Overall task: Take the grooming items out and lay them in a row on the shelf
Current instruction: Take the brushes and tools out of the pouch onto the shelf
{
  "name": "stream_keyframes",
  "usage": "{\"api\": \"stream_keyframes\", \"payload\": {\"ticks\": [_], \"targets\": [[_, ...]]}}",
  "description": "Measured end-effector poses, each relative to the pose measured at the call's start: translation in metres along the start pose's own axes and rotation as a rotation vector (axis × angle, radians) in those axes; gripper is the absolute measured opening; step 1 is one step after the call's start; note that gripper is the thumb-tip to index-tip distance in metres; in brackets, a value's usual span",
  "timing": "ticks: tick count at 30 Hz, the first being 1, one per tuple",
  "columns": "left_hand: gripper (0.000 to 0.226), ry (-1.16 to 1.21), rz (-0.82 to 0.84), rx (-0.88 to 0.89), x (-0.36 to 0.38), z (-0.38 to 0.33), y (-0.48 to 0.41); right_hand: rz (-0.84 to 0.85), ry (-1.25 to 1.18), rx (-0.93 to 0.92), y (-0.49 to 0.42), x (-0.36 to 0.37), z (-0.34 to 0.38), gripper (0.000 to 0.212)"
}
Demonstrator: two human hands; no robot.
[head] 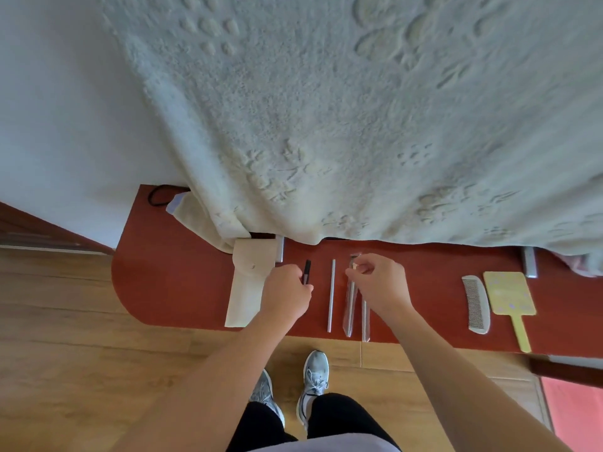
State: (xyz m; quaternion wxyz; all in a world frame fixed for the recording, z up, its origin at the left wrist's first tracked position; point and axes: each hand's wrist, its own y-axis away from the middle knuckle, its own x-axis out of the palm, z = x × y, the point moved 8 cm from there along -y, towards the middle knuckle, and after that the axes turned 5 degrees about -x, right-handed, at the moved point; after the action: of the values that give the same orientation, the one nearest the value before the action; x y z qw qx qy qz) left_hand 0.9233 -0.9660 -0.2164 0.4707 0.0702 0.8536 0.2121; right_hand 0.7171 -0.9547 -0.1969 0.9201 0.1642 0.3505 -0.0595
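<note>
On the red-brown shelf (169, 288) lies a cream pouch (248, 288) with its flap open. My left hand (287, 293) holds a thin black stick-like item (307, 271) just right of the pouch. A silver rod (331, 295) lies to its right. My right hand (380, 282) pinches the top of a slim tool in a clear sleeve (350, 308); another clear-sleeved tool (365, 321) lies beside it, partly under my wrist. Further right lie a white comb (477, 303) and a yellow hand mirror (510, 300).
A thick pale blanket (359, 125) hangs over the bed and down onto the shelf's back edge. A beige bag with a black cord (192, 210) sits at the shelf's left back. Wooden floor and my grey shoes (313, 380) lie below the shelf's front edge.
</note>
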Motion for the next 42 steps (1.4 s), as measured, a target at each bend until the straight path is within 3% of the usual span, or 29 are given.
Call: {"api": "stream_keyframes", "payload": {"ticks": [17, 22, 25, 30, 38, 42], "targets": [[0.036, -0.078, -0.046, -0.015, 0.022, -0.001, -0.004, -0.023, -0.045, 0.023, 0.008, -0.021, -0.038, 0.017], [0.043, -0.044, -0.100, 0.070, 0.013, -0.018, 0.003, -0.029, -0.083, 0.023, 0.013, -0.030, -0.033, 0.012], [0.040, -0.046, -0.043, 0.107, 0.020, -0.035, 0.010, -0.032, -0.109, 0.031, 0.017, -0.035, -0.031, 0.011], [0.029, -0.122, 0.063, 0.014, 0.039, -0.043, 0.005, -0.049, -0.134, 0.034, 0.024, -0.038, -0.037, 0.015], [0.003, -0.180, 0.102, 0.021, 0.058, -0.039, 0.000, -0.056, -0.124, 0.092, 0.033, -0.042, -0.057, 0.020], [0.008, -0.114, 0.088, 0.011, 0.052, -0.041, 0.003, -0.054, -0.119, 0.110, 0.034, -0.042, -0.058, 0.021]]}}
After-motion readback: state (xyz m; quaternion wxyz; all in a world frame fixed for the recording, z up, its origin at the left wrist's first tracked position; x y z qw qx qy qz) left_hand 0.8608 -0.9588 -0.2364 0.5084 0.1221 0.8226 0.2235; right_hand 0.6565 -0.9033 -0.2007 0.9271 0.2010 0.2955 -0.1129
